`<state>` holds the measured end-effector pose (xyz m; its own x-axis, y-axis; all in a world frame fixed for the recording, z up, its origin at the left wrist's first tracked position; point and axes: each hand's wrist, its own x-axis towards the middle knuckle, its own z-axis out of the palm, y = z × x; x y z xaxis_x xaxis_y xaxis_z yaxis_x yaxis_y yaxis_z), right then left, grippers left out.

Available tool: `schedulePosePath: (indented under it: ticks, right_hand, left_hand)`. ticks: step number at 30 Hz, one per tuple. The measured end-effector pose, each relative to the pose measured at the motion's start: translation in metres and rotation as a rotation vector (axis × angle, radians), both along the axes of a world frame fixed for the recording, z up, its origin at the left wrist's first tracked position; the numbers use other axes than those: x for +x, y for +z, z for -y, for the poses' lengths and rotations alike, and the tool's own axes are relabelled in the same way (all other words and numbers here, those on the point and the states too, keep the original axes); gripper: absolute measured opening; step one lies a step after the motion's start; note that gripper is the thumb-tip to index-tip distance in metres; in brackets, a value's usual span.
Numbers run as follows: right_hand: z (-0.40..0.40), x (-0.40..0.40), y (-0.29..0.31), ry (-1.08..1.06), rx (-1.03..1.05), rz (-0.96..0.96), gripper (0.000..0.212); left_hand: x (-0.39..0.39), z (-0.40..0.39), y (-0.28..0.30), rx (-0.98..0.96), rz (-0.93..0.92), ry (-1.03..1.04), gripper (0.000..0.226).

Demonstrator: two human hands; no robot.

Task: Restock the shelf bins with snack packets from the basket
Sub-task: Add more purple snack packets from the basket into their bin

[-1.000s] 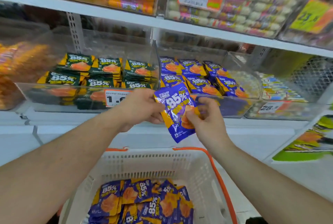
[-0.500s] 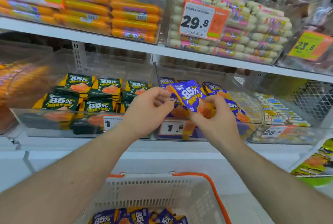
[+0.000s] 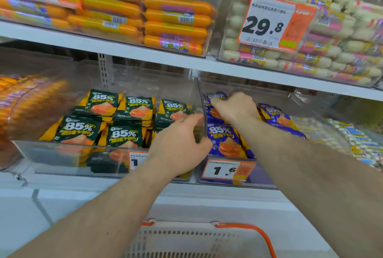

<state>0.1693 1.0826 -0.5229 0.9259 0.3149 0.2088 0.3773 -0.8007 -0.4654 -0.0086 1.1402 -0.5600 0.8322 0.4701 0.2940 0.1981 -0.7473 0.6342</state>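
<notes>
At the centre of the frame the right hand (image 3: 235, 106) reaches deep into the clear bin (image 3: 323, 133) of blue snack packets (image 3: 222, 139), its fingers curled down over a packet at the back row, though whether they pinch it I cannot tell. The left hand (image 3: 180, 143) rests at the clear divider wall (image 3: 202, 112) between that bin and the bin of green packets (image 3: 124, 135) to its left, fingers loosely bent against the wall and thumb at its edge. The white basket (image 3: 194, 241) with its orange handle (image 3: 259, 235) sits at the bottom centre, below the shelf.
</notes>
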Motion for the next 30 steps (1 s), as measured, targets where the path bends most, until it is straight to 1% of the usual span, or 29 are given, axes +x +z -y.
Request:
schedulePosePath:
  ticks: [2,4,6,7,8,10,11,12,14,16,17,19,21,23,25,26,28,29,30]
  right_hand:
    - [-0.011,0.007,-0.003,0.005,-0.036,-0.027,0.051]
    - [-0.018,0.012,-0.008,0.052,-0.054,-0.083,0.049]
    - [-0.022,0.016,-0.010,0.076,-0.021,-0.153,0.048]
    - [-0.022,0.017,-0.011,0.075,0.006,-0.181,0.045]
    - [-0.022,0.017,-0.011,0.079,0.015,-0.202,0.037]
    - [-0.020,0.018,-0.011,0.121,-0.045,-0.223,0.024]
    - [-0.018,0.018,-0.009,0.151,-0.099,-0.227,0.024]
    - [-0.017,0.017,-0.009,0.175,-0.146,-0.225,0.028]
    - [-0.015,0.018,-0.011,0.201,-0.189,-0.198,0.047]
    - [-0.013,0.019,-0.016,0.190,-0.165,-0.173,0.065]
    - [-0.013,0.020,-0.018,0.181,-0.143,-0.164,0.069]
    - [-0.012,0.020,-0.020,0.164,-0.148,-0.146,0.072]
    - [-0.010,0.019,-0.018,0.168,-0.184,-0.155,0.070]
    - [-0.005,0.018,-0.013,0.191,-0.174,-0.166,0.057]
    - [0.002,0.016,-0.007,0.208,-0.093,-0.151,0.038]
    - [0.006,0.015,-0.006,0.205,-0.038,-0.127,0.034]
    - [0.017,0.006,-0.003,0.192,0.094,-0.034,0.029]
    - [0.023,-0.001,-0.003,0.204,0.163,0.040,0.022]
    - [0.031,-0.011,-0.003,0.227,0.234,0.134,0.014]
  left_hand:
    - [0.002,-0.002,-0.002,-0.007,-0.010,0.017,0.053]
    - [0.004,-0.001,-0.002,-0.007,-0.008,0.035,0.047]
    - [0.005,-0.001,-0.003,-0.010,-0.008,0.046,0.050]
    - [0.006,-0.001,-0.004,-0.008,-0.012,0.049,0.052]
    - [0.006,-0.001,-0.004,-0.007,-0.012,0.053,0.053]
    - [0.007,-0.001,-0.004,-0.012,-0.007,0.056,0.054]
    - [0.007,-0.001,-0.004,-0.016,-0.005,0.055,0.053]
    - [0.006,-0.001,-0.004,-0.022,-0.007,0.054,0.051]
    - [0.006,-0.002,-0.005,-0.031,-0.010,0.052,0.049]
    - [0.006,-0.002,-0.006,-0.034,-0.007,0.053,0.049]
    - [0.006,-0.002,-0.006,-0.034,-0.004,0.054,0.050]
    - [0.007,-0.003,-0.005,-0.038,0.000,0.047,0.051]
    - [0.007,-0.003,-0.003,-0.045,0.007,0.037,0.049]
    - [0.007,-0.004,-0.003,-0.065,0.032,0.028,0.046]
    - [0.004,-0.004,-0.005,-0.068,0.106,0.025,0.042]
    - [0.002,-0.002,-0.006,-0.018,0.186,0.021,0.037]
    - [-0.005,0.004,-0.007,0.196,0.426,-0.018,0.023]
    - [-0.008,0.008,-0.008,0.289,0.526,-0.057,0.021]
    - [-0.010,0.015,-0.010,0.335,0.581,-0.107,0.021]
